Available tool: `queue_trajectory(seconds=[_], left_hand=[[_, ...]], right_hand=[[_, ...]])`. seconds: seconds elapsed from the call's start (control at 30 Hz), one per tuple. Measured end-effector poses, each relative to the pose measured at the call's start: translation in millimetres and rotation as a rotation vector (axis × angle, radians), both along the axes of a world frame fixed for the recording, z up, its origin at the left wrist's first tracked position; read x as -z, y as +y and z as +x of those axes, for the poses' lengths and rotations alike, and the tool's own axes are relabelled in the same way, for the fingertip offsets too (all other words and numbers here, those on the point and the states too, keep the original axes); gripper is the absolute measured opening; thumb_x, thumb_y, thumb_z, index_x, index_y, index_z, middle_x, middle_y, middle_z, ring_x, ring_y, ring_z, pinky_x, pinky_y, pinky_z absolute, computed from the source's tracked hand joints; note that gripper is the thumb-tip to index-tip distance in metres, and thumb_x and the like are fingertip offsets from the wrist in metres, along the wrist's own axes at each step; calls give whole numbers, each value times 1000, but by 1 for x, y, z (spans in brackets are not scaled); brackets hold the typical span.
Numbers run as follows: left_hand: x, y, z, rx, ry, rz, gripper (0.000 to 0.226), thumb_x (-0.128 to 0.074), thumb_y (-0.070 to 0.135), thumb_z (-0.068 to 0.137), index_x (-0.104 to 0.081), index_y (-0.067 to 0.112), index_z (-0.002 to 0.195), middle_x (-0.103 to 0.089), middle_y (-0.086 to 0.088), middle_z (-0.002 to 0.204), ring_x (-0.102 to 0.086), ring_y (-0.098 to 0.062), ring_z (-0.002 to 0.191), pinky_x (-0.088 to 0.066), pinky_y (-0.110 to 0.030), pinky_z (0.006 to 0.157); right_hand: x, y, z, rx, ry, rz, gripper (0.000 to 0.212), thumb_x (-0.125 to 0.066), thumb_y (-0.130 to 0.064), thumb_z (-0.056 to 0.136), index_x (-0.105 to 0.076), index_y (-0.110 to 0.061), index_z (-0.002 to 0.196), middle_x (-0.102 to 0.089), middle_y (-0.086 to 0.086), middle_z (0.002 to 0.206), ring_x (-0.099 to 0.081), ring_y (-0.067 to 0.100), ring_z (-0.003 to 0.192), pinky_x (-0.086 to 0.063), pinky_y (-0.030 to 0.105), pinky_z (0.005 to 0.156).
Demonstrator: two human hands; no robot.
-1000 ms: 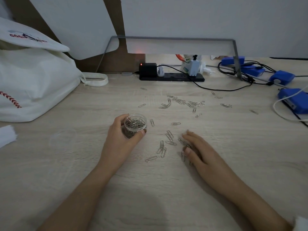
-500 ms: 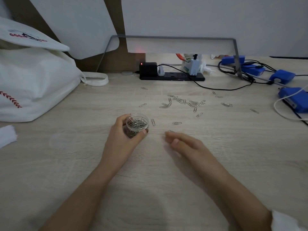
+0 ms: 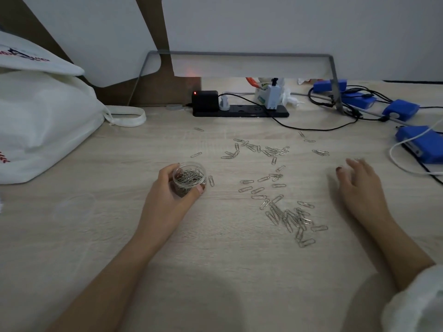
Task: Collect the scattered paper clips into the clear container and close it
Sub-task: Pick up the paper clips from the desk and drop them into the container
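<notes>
Paper clips point(image 3: 291, 218) piled lower-left of our empty, spread right hand point(image 3: 359, 185); left hand point(image 3: 171, 198) grips the clear container point(image 3: 189, 179).

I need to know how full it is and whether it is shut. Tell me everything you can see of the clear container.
The clear container is a small round jar of see-through plastic, upright on the wooden desk. Its mouth is open, with no lid on it. A tangle of silver paper clips fills much of it. The left hand wraps its near side, thumb against the right wall. One loose clip lies just right of it.
</notes>
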State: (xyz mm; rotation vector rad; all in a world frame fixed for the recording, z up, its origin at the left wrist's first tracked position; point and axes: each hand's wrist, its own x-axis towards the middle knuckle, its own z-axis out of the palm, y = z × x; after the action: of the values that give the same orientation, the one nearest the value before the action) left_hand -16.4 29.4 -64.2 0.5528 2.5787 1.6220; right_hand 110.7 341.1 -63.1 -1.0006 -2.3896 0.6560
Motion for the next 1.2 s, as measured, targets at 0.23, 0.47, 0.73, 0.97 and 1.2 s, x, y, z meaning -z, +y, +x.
queue_trajectory(seconds=[0.23, 0.47, 0.73, 0.97, 1.2], left_hand=[[3, 17, -20, -37, 5, -30, 59, -70, 43, 76, -41, 31, 127, -55, 8, 125, -52, -10, 116, -38, -28, 96], [6, 20, -26, -35, 6, -65, 60, -69, 44, 77, -40, 33, 128, -54, 11, 127, -49, -9, 118, -37, -30, 99], [6, 24, -28, -61, 5, -58, 59, -71, 40, 74, -43, 32, 125, -58, 10, 120, -53, -11, 114, -39, -28, 96], [7, 22, -28, -68, -20, -10, 59, -77, 40, 70, -47, 33, 120, -60, 16, 115, -54, -1, 108, -40, -25, 94], [-3, 22, -28, -180, -74, 257, 50, -76, 18, 72, -45, 23, 111, -53, 19, 102, -51, 26, 78, -38, 2, 68]], right_hand=[[2, 20, -33, -130, -135, 75, 43, -40, -30, 92, -47, -2, 124, -44, 22, 136, -36, 33, 129, -27, 40, 110], [-11, 13, -57, -248, 177, -47, 30, -42, -20, 93, -56, -13, 118, -54, 2, 126, -47, 12, 111, -30, 21, 91], [-3, 38, -113, -302, -104, 17, 43, -38, -30, 94, -45, -8, 130, -40, 13, 144, -32, 25, 134, -23, 36, 109], [-12, -13, -115, -608, 38, -149, 30, -41, -26, 93, -58, -21, 118, -59, -6, 121, -50, 6, 111, -34, 12, 89], [-11, -28, -141, -677, 42, -241, 36, -40, -35, 93, -50, -27, 127, -40, -11, 140, -37, 4, 124, -27, 13, 98]])
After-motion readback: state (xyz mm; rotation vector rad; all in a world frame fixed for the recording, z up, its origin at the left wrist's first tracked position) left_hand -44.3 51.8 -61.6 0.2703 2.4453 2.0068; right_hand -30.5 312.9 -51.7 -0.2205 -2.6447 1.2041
